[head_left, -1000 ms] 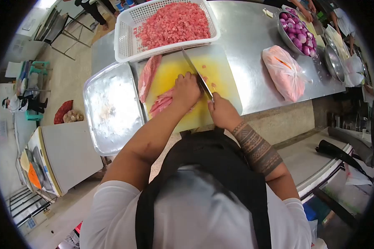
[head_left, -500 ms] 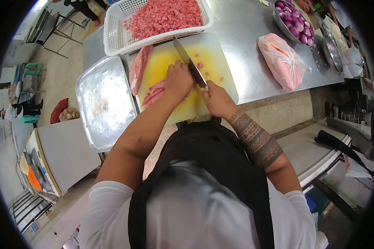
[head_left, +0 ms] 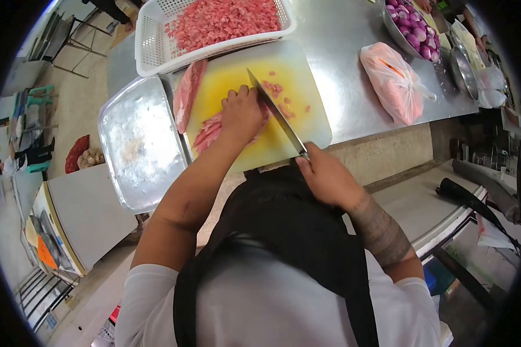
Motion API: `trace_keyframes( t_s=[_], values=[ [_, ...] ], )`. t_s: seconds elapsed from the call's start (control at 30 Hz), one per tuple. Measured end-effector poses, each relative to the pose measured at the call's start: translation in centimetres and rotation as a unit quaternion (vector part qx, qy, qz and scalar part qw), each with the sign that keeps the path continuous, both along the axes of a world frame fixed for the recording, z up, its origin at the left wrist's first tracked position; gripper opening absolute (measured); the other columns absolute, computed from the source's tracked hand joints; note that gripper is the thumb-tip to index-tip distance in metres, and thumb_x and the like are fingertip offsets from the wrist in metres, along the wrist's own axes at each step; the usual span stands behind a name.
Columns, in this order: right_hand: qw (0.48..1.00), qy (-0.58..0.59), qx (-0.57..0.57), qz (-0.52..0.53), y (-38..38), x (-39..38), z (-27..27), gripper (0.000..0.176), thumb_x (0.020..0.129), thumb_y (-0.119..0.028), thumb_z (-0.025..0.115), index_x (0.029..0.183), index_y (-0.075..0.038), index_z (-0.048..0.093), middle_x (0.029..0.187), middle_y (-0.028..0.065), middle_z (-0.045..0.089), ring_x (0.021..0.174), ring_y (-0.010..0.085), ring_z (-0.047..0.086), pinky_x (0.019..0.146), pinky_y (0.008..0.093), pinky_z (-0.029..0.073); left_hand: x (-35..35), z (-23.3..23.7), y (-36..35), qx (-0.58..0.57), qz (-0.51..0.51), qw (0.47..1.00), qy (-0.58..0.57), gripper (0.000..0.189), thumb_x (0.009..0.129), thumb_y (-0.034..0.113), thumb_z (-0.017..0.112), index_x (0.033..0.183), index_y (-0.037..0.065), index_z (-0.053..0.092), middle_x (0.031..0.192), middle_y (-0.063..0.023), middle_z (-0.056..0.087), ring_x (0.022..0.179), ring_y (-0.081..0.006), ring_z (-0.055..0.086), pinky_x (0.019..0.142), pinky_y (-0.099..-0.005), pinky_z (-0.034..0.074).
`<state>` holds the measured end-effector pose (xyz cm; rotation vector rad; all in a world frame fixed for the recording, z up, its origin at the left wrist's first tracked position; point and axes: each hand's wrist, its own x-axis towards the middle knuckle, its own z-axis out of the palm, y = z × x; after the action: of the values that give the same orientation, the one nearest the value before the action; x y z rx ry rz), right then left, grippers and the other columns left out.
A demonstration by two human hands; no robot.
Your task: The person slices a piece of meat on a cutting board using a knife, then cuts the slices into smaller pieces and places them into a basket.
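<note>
My right hand (head_left: 325, 174) grips the handle of a long kitchen knife (head_left: 279, 114), its blade slanting up and left across the cutting board (head_left: 314, 110). Under my left hand (head_left: 241, 113) lie strips of raw meat (head_left: 208, 132), pressed down with curled fingers. The ends of the strips show just left of the blade. Small cut meat pieces (head_left: 285, 110) are scattered on the board right of the knife. A long uncut piece of meat (head_left: 189, 92) rests along the board's left edge.
A white perforated basket (head_left: 151, 53) of diced meat stands behind the board. On the left is a shiny metal tray (head_left: 142, 168). To the right are a tied plastic bag (head_left: 391, 84) with orange-pink contents and a metal bowl (head_left: 395, 33) of peeled purple onions. A person's hand shows beyond.
My right hand has drawn the knife back toward my body and to the right. More cut pieces lie right of the blade. My left hand stays on the meat strips.
</note>
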<state>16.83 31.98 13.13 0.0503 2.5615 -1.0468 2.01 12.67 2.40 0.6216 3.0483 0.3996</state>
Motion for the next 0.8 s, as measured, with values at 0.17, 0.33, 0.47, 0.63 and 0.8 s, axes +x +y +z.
trace_keyframes(
  t_s=[0.17, 0.33, 0.47, 0.63, 0.8],
  values=[
    [0.999, 0.033, 0.005, 0.009, -2.1, -7.1, -7.1, 0.037, 0.107, -0.025, 0.053, 0.129, 0.005, 0.053, 0.088, 0.0320, 0.069, 0.090, 0.0521, 0.067, 0.081, 0.0582, 0.052, -0.2, 0.0, -0.1, -0.020, -0.001, 1.000, -0.012, 0.031, 0.088, 0.025, 0.068, 0.113, 0.005, 0.066, 0.115, -0.0124, 0.064, 0.104, -0.0364, 0.061, 0.088, -0.0513, 0.049],
    [0.999, 0.006, 0.040, 0.008, -0.6, -3.0, -0.9, 0.030, 0.106, -0.025, 0.055, 0.116, 0.003, 0.054, 0.087, 0.0299, 0.070, 0.088, 0.0509, 0.069, 0.079, 0.0597, 0.053, 0.1, -1.3, -0.3, 0.032, 0.024, 0.999, 0.035, 0.037, 0.084, 0.029, 0.076, 0.108, 0.002, 0.065, 0.109, -0.0143, 0.064, 0.099, -0.0379, 0.061, 0.086, -0.0510, 0.049],
    [0.999, -0.048, 0.000, 0.019, 0.2, -0.4, 1.5, 0.029, 0.105, -0.024, 0.055, 0.115, 0.004, 0.053, 0.089, 0.0304, 0.070, 0.089, 0.0517, 0.068, 0.080, 0.0600, 0.053, -0.1, -1.0, -0.1, 0.039, 0.017, 0.999, 0.023, 0.036, 0.084, 0.027, 0.074, 0.107, 0.001, 0.064, 0.108, -0.0157, 0.064, 0.098, -0.0387, 0.060, 0.086, -0.0513, 0.048],
    [1.000, 0.004, 0.000, 0.025, -2.3, -5.4, -6.6, 0.031, 0.105, -0.025, 0.054, 0.114, 0.005, 0.053, 0.090, 0.0319, 0.070, 0.092, 0.0512, 0.069, 0.082, 0.0598, 0.053, -0.2, -0.8, -0.2, -0.001, 0.017, 1.000, 0.002, 0.029, 0.088, 0.021, 0.067, 0.107, 0.000, 0.064, 0.110, -0.0167, 0.063, 0.100, -0.0387, 0.060, 0.086, -0.0511, 0.048],
    [0.999, 0.031, 0.002, 0.006, -1.6, -5.5, -5.7, 0.035, 0.106, -0.025, 0.054, 0.126, 0.004, 0.053, 0.088, 0.0302, 0.070, 0.087, 0.0506, 0.068, 0.078, 0.0590, 0.052, 0.0, -0.8, -0.3, 0.039, 0.024, 0.999, 0.020, 0.025, 0.091, 0.018, 0.062, 0.109, 0.001, 0.065, 0.110, -0.0152, 0.064, 0.100, -0.0372, 0.060, 0.089, -0.0506, 0.048]
  ],
)
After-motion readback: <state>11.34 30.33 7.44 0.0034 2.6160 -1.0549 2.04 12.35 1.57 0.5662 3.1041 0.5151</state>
